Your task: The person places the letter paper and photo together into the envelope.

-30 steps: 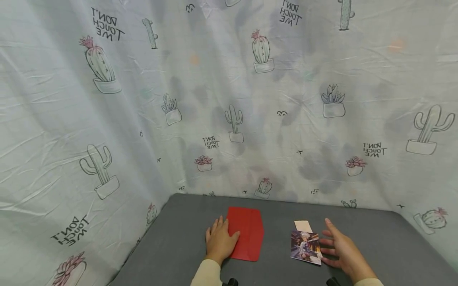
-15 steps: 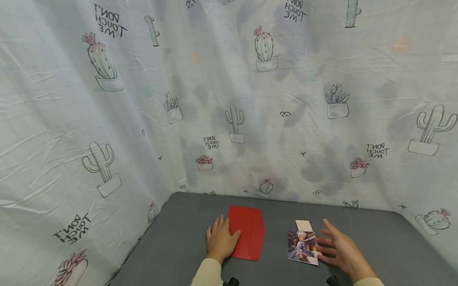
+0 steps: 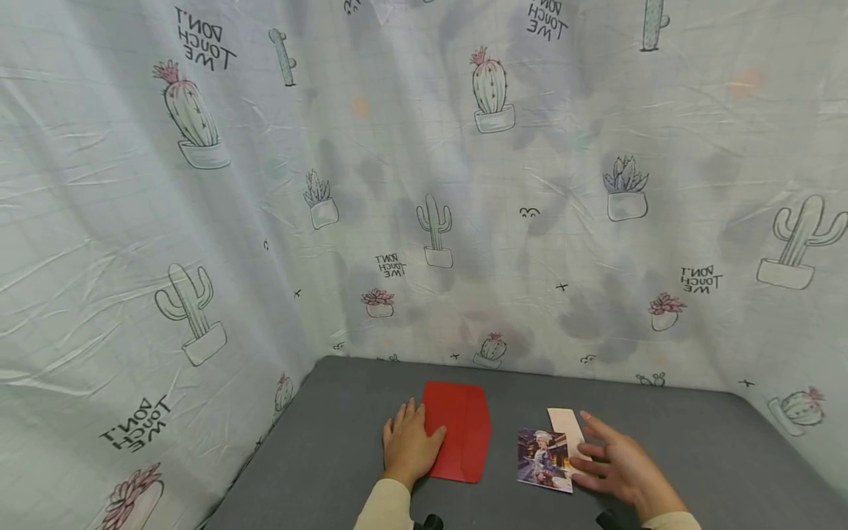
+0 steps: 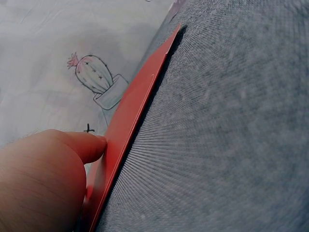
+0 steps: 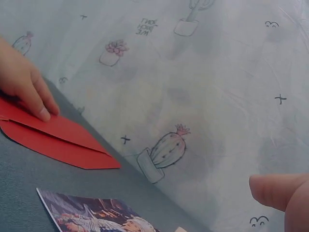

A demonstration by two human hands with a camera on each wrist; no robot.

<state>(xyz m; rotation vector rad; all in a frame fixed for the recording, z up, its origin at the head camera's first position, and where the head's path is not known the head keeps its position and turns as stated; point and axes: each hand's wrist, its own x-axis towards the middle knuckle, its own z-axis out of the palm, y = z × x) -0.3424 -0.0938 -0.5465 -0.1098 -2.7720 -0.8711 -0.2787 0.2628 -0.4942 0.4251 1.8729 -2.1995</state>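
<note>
A red envelope (image 3: 460, 427) lies flat on the grey table in the head view, its flap edge toward the right. My left hand (image 3: 407, 445) rests on its left side with straight fingers, and the thumb (image 4: 89, 147) touches the paper in the left wrist view. To the right lies a square picture card (image 3: 543, 460) showing a figure in a white hat. It partly overlaps a pale cream strip of card (image 3: 562, 421). My right hand (image 3: 619, 467) is at the picture's right edge, fingers loosely spread over the cream strip and thumb raised apart.
The grey cloth-covered table (image 3: 358, 390) reaches back to a pale curtain (image 3: 424, 147) printed with cacti, which hangs along the back and both sides.
The picture card has slid left toward the envelope, with my right hand following at its edge. More of the cream strip shows now. My left hand and the envelope stay put.
</note>
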